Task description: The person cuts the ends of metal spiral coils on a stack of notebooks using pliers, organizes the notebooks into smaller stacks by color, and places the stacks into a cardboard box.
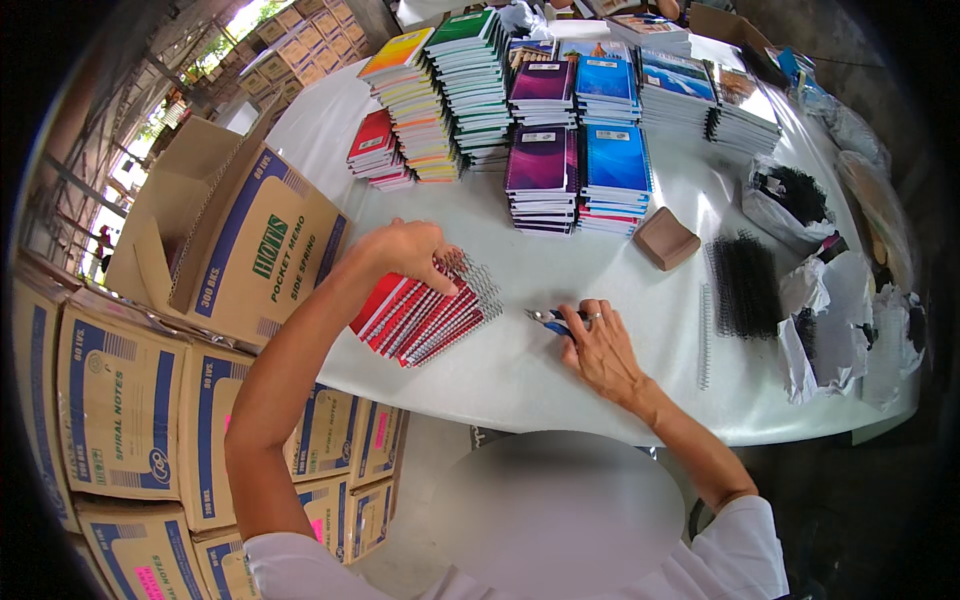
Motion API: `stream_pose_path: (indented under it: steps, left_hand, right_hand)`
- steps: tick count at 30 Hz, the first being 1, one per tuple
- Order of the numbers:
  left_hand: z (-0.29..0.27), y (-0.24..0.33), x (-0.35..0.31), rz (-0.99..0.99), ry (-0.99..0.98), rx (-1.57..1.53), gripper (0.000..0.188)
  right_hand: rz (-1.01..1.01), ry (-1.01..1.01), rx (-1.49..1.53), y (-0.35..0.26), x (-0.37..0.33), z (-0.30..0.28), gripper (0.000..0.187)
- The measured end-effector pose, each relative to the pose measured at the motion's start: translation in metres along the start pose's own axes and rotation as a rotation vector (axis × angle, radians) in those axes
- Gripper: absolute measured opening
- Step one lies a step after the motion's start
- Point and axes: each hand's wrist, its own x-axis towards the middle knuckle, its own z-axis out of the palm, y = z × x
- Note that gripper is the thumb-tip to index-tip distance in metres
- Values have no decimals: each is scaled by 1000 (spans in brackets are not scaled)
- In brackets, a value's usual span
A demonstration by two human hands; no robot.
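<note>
My left hand point(408, 248) lies over the far end of a fanned row of small red spiral notebooks point(415, 320). Its thumb presses down on them and the fingers bend round their edge. Silvery wire coils stick out along the row's right side. In my right hand point(605, 355) is a pair of pliers point(543, 316) with blue-and-black handles, its jaws pointing left toward the notebooks. A gap of bare tabletop lies between the pliers and the coils. The undersides of both hands are hidden.
Tall notebook stacks point(545, 160) fill the table's far side. To the right are a brown open box point(667, 240), a loose coil point(704, 340), a heap of black coils point(742, 285) and torn white wrapping point(825, 325). Cartons point(265, 245) crowd the left edge.
</note>
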Motion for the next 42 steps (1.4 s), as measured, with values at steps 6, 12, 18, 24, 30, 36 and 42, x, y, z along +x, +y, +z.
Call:
stream_pose_path:
  steps: [6, 12, 18, 24, 30, 36, 42]
  left_hand:
    - [-20, 27, -7, 7, 10, 10, 75]
    - [-18, 31, -3, 259, 135, -333, 55]
    - [-12, 28, -1, 215, 162, -415, 65]
    - [-15, 35, -3, 158, 158, -559, 71]
    - [-15, 38, 2, 124, 156, -534, 72]
    - [-13, 36, 1, 114, 173, -505, 73]
    - [-12, 33, 1, 128, 185, -526, 73]
  right_hand:
    - [437, -192, 1653, -62, 35, 12, 33]
    - [636, -510, 2187, -93, 59, 35, 56]
    - [624, -564, 2065, -111, 80, 30, 65]
    - [606, -507, 2116, -103, 89, 42, 66]
    - [331, -755, 2488, -86, 83, 69, 65]
    - [618, -475, 2083, -107, 76, 45, 71]
    - [641, -468, 2119, -108, 80, 39, 69]
